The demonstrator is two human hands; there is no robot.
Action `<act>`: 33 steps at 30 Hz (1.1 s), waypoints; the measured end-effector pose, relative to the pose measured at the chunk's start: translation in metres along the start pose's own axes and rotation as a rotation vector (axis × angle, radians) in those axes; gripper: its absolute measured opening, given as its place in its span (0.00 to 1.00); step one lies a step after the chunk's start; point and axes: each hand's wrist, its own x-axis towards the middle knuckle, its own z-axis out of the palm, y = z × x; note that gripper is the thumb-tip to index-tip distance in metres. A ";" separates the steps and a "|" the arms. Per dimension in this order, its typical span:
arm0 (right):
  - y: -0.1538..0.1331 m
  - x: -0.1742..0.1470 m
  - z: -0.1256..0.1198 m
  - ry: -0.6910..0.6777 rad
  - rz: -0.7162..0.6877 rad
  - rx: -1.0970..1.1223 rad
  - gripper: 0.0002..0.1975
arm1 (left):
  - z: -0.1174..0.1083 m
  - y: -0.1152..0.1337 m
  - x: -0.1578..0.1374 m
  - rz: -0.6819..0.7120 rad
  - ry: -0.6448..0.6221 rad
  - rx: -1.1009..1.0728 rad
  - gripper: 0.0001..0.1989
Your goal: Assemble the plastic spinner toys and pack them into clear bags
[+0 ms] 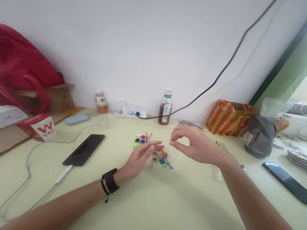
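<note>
Small colourful plastic pieces (162, 161), some with thin stems, lie in a loose, partly blurred pile on the pale green table. My left hand (138, 159), wearing a black wristband, rests at the pile's left side with fingers stretched out over it; its fingers hide some pieces. Above and to the right of the pile, my right hand (193, 143) pinches thumb and forefinger together on a thin yellow piece (170, 146), mostly covered by the fingertips. Round discs (142, 141) in white, black, red, blue and green are grouped just beyond my left hand.
A black phone (84, 149) with a charging cable lies left, beside a red and white box (38, 127). Bottles (166, 107), a power strip (131, 114) and a striped bag (226, 117) line the wall. Another phone (291, 182) and a grey bag (260, 136) are right.
</note>
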 end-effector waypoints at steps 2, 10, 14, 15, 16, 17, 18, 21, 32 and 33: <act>-0.004 -0.001 -0.001 0.044 -0.047 -0.009 0.07 | -0.001 0.001 -0.001 0.037 -0.028 -0.027 0.25; -0.009 -0.019 0.005 0.007 -0.032 -0.001 0.07 | -0.001 0.007 -0.004 0.033 -0.110 -0.007 0.25; -0.005 -0.033 0.015 0.085 0.035 0.058 0.07 | 0.004 0.014 -0.004 0.002 -0.053 0.036 0.14; -0.004 -0.036 0.018 0.107 0.045 0.075 0.07 | 0.005 0.017 -0.004 0.005 -0.045 0.044 0.12; -0.003 -0.039 0.020 0.123 0.048 0.092 0.06 | 0.005 0.020 -0.004 0.010 -0.041 0.047 0.11; -0.002 -0.041 0.023 0.131 0.047 0.111 0.05 | 0.006 0.023 -0.004 0.022 -0.036 0.044 0.10; -0.002 -0.043 0.025 0.129 0.042 0.133 0.03 | 0.006 0.026 -0.004 0.037 -0.034 0.031 0.08; -0.005 -0.043 0.027 0.068 0.023 0.201 0.08 | 0.009 0.034 -0.006 0.085 -0.041 -0.035 0.06; -0.007 -0.034 0.033 0.023 0.048 0.122 0.09 | 0.014 0.043 -0.007 -0.077 0.130 -0.126 0.11; -0.006 -0.035 0.033 0.022 0.048 0.117 0.08 | 0.013 0.042 -0.006 -0.086 0.144 -0.139 0.12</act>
